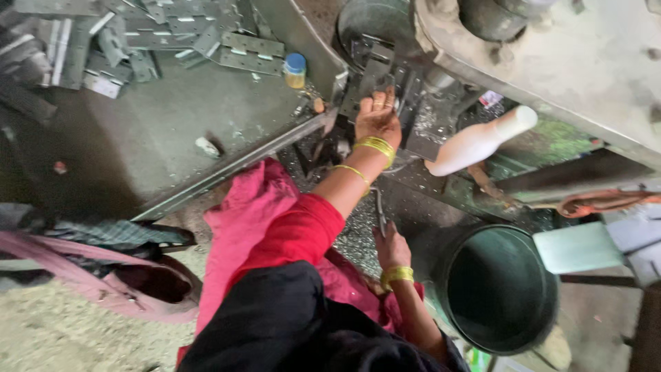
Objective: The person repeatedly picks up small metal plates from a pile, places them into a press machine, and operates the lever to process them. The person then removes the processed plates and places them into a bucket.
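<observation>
My left hand [377,118], with gold bangles on the wrist and a red sleeve behind it, reaches up to a machine's work area. Its fingers lie on a small dark metal plate [375,72] there; whether they grip it is unclear. Lower down, my right hand [391,246], also with a gold bangle, is closed around a thin metal rod [379,207] that points up toward the machine. Fine metal chips [354,231] cover the surface between the two hands.
A white lever handle [482,141] sticks out to the right of my left hand. A dark green bucket [544,303] stands at lower right. Stamped metal brackets [172,34] are piled at upper left, near a small blue-capped jar [295,70]. A pink bag [138,282] lies at left.
</observation>
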